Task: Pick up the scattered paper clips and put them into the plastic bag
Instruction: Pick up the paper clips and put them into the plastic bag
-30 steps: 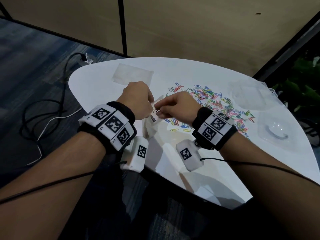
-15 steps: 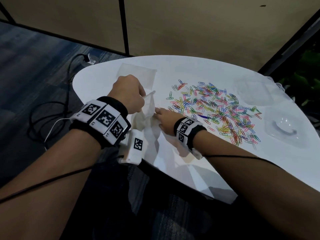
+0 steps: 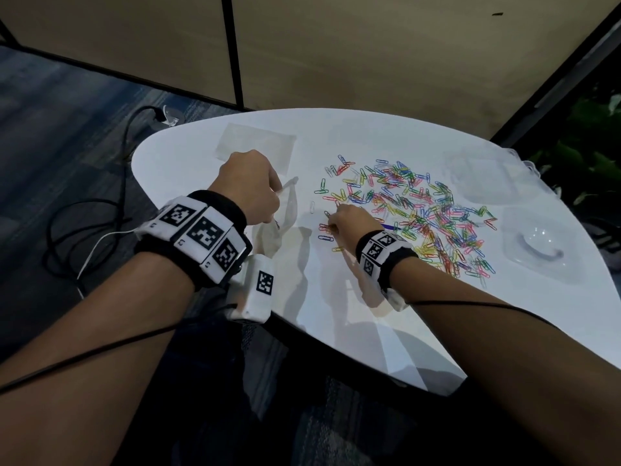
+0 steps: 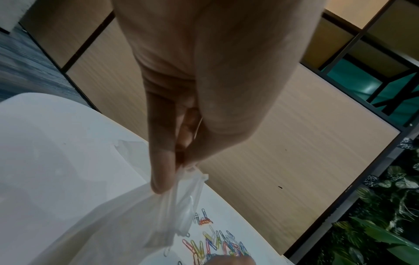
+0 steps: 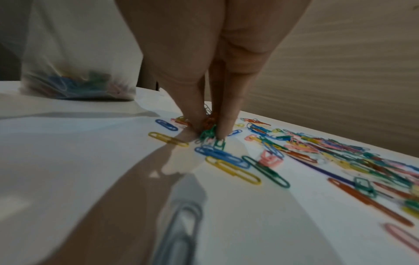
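Many coloured paper clips (image 3: 416, 210) lie scattered on the white table (image 3: 336, 307). My left hand (image 3: 248, 186) holds up a clear plastic bag (image 3: 280, 223) by its top edge, pinched between thumb and fingers (image 4: 163, 172). The bag (image 5: 77, 53) stands on the table with several clips (image 5: 75, 84) in its bottom. My right hand (image 3: 349, 220) is down at the near left edge of the pile. Its thumb and finger (image 5: 224, 125) pinch a small bunch of green and orange clips (image 5: 209, 130) against the table.
Another flat clear bag (image 3: 257, 148) lies at the table's far left. Clear plastic packaging (image 3: 477, 176) and a clear tray (image 3: 537, 250) sit at the right edge. Cables (image 3: 84, 230) trail on the carpet left of the table. A plant (image 3: 591, 146) stands to the right.
My right hand left the bag's mouth, moved right and down to the pile, and now pinches clips on the table. The left hand stays holding the bag.
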The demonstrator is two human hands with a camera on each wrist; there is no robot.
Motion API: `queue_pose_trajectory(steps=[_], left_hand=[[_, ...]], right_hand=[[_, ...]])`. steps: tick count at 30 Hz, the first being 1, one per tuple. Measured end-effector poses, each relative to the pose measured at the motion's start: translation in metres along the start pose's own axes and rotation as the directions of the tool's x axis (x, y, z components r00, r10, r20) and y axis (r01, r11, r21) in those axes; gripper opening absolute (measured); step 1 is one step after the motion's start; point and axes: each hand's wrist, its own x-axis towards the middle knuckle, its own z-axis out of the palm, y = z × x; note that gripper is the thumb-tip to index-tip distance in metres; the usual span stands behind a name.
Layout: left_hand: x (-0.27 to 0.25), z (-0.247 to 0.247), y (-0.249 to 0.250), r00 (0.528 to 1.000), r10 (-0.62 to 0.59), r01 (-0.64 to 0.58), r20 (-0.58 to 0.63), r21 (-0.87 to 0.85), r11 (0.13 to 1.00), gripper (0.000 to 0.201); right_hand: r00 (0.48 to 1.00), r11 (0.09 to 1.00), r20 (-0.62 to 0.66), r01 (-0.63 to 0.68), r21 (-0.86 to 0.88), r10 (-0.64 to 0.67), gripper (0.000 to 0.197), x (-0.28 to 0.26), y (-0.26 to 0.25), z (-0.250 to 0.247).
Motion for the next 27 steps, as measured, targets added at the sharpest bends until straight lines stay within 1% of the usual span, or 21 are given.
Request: queue_pose_trajectory(steps=[2,3,5,7,8,9,10,11,12,13,14,15,16,18,19,20,22,24,25,26,27], left_hand=[[0.000,0.001,0.001,1.000,0.002,-0.002,0.008,0.002,1.000,0.033],[0.000,0.002,0.001,1.000,0.003,-0.003,0.011,0.004,1.000,0.033],[0.001,0.002,0.001,1.000,0.002,-0.002,0.012,0.004,1.000,0.033],[0.002,0.003,0.001,1.000,-0.002,0.002,0.014,0.000,1.000,0.033],[0.002,0.003,0.001,1.000,-0.003,0.003,0.016,-0.003,1.000,0.032],[0.002,0.003,0.002,1.000,-0.005,0.005,0.016,-0.008,1.000,0.031],[0.001,0.004,0.003,1.000,-0.007,0.007,0.017,-0.011,1.000,0.031],[0.001,0.004,0.003,1.000,-0.006,0.006,0.021,-0.010,1.000,0.031],[0.001,0.005,0.004,1.000,-0.004,0.004,0.025,-0.006,1.000,0.031],[0.000,0.005,0.005,1.000,-0.002,0.002,0.028,-0.004,1.000,0.031],[0.000,0.005,0.005,1.000,-0.003,0.004,0.030,-0.003,1.000,0.031],[-0.001,0.005,0.005,0.999,-0.007,0.007,0.031,-0.006,1.000,0.031],[-0.001,0.005,0.005,0.999,-0.011,0.012,0.031,-0.010,1.000,0.030],[-0.002,0.005,0.006,1.000,-0.020,0.021,0.024,-0.022,1.000,0.030],[-0.002,0.006,0.006,1.000,-0.023,0.023,0.017,-0.031,0.999,0.030],[-0.003,0.007,0.007,1.000,-0.023,0.023,0.013,-0.038,0.999,0.029],[-0.004,0.009,0.009,1.000,-0.014,0.015,0.017,-0.048,0.999,0.028],[-0.004,0.011,0.010,1.000,-0.002,0.004,0.026,-0.052,0.999,0.029],[-0.004,0.012,0.011,1.000,0.004,-0.002,0.029,-0.052,0.999,0.029],[-0.004,0.013,0.011,0.999,0.009,-0.008,0.033,-0.049,0.999,0.029],[-0.004,0.014,0.012,0.999,0.014,-0.012,0.036,-0.046,0.999,0.029]], right_hand=[[0.997,0.992,-0.021,-0.071,0.104,0.074,0.022,0.001,0.004,-0.003],[0.990,0.972,-0.033,-0.126,0.200,0.135,0.024,0.001,0.008,-0.005],[0.959,0.871,-0.063,-0.222,0.439,0.277,0.020,-0.002,0.016,-0.015],[0.914,0.712,-0.063,-0.266,0.649,0.400,0.014,-0.007,0.024,-0.026],[0.895,0.602,-0.028,-0.276,0.749,0.445,0.014,-0.009,0.028,-0.031],[0.878,0.450,0.031,-0.275,0.850,0.478,0.015,-0.010,0.031,-0.037],[0.865,0.252,0.109,-0.260,0.932,0.489,0.017,-0.011,0.032,-0.045],[0.861,0.036,0.176,-0.220,0.975,0.477,0.018,-0.013,0.031,-0.053],[0.866,-0.156,0.215,-0.161,0.975,0.451,0.018,-0.015,0.029,-0.061],[0.876,-0.298,0.231,-0.106,0.949,0.423,0.019,-0.019,0.027,-0.070],[0.890,-0.396,0.234,-0.067,0.916,0.390,0.019,-0.023,0.022,-0.079],[0.906,-0.469,0.234,-0.045,0.882,0.353,0.020,-0.027,0.016,-0.086],[0.923,-0.522,0.228,-0.035,0.852,0.309,0.021,-0.031,0.009,-0.093],[0.956,-0.575,0.213,-0.059,0.816,0.204,0.025,-0.039,-0.006,-0.102],[0.967,-0.578,0.207,-0.085,0.812,0.148,0.026,-0.043,-0.013,-0.104],[0.974,-0.557,0.204,-0.115,0.823,0.101,0.026,-0.046,-0.020,-0.106],[0.976,-0.485,0.212,-0.161,0.860,0.052,0.028,-0.051,-0.030,-0.107],[0.969,-0.408,0.238,-0.192,0.893,0.066,0.027,-0.053,-0.036,-0.104],[0.964,-0.349,0.250,-0.205,0.915,0.090,0.025,-0.052,-0.038,-0.101],[0.959,-0.268,0.255,-0.216,0.939,0.121,0.022,-0.051,-0.040,-0.098],[0.956,-0.167,0.249,-0.223,0.960,0.153,0.021,-0.049,-0.042,-0.095]])
